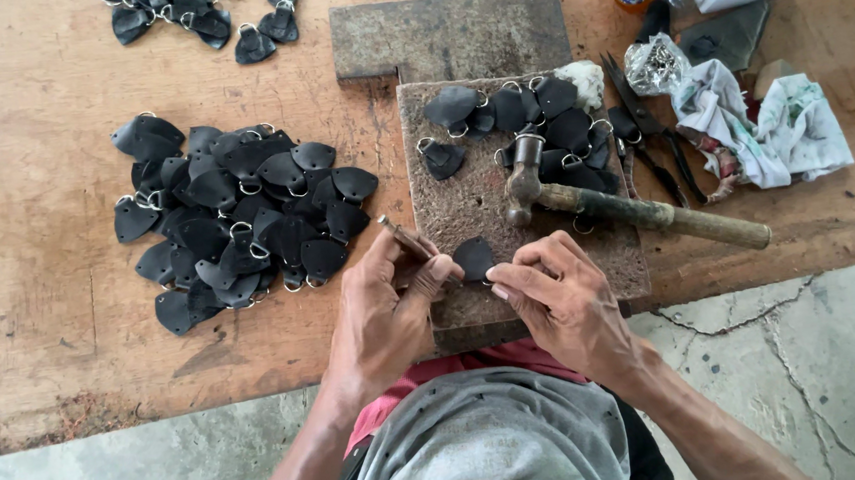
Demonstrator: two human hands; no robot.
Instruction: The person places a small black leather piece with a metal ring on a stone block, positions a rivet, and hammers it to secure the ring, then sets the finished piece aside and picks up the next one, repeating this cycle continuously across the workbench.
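Leather tab [473, 259] pinched flat on stone block [475, 202] by right hand [562, 301], just beside left hand [387, 308] gripping metal punch [402, 237], hammer [626, 206] beyond.

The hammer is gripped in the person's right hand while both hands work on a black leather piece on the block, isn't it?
Not quite. In the head view the hammer lies on the block, held by no one. Both the left hand and right hand pinch the black leather piece.
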